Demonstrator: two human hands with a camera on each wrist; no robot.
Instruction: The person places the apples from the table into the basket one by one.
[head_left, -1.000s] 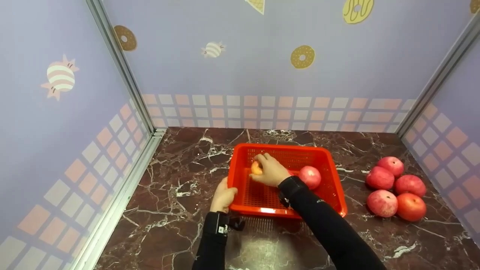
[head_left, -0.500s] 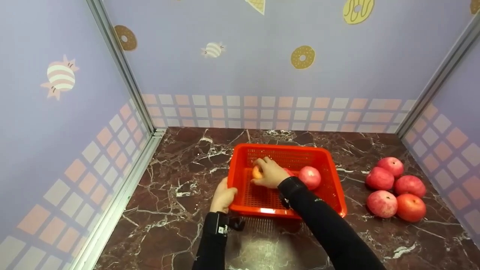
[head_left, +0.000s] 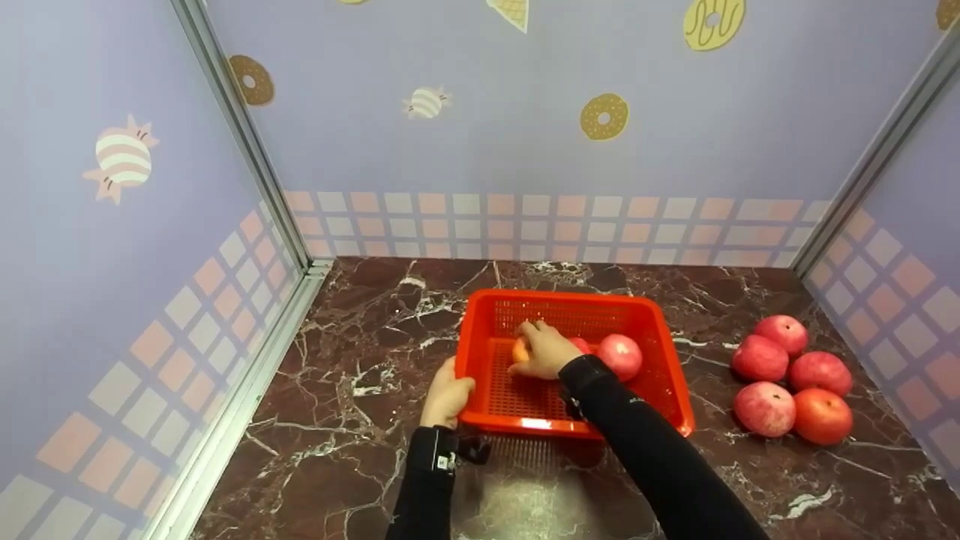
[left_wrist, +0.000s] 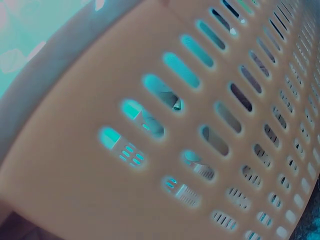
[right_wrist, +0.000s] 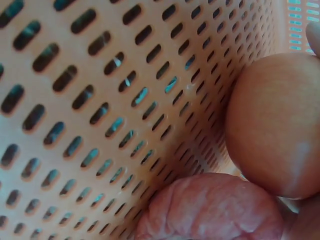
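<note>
In the head view a red plastic basket (head_left: pixel 495 420) with slotted walls stands on the dark marbled surface. My left hand (head_left: pixel 448 396) grips its left rim near the front corner, thumb on top; the left wrist view has the slotted wall (left_wrist: pixel 150 185) close up, with no fingers plainly seen. Inside the basket, my right hand (head_left: pixel 545 352) holds a yellow-orange apple (head_left: pixel 520 350), whose smooth side (right_wrist: pixel 277 125) fills the right of the right wrist view. A red apple (head_left: pixel 620 356) lies to the right of that hand. Another red apple (head_left: pixel 580 345) is mostly hidden behind the hand.
Several red apples (head_left: pixel 760 357) sit clustered on the marbled surface (head_left: pixel 360 420), right of the basket. Lilac walls with printed sweets (head_left: pixel 540 150) enclose the back and both sides. A metal strip (head_left: pixel 247 390) runs along the left edge.
My right hand has shifted a little right and slightly towards the front of the basket, with the yellow-orange apple in it. The left hand keeps its place on the rim.
</note>
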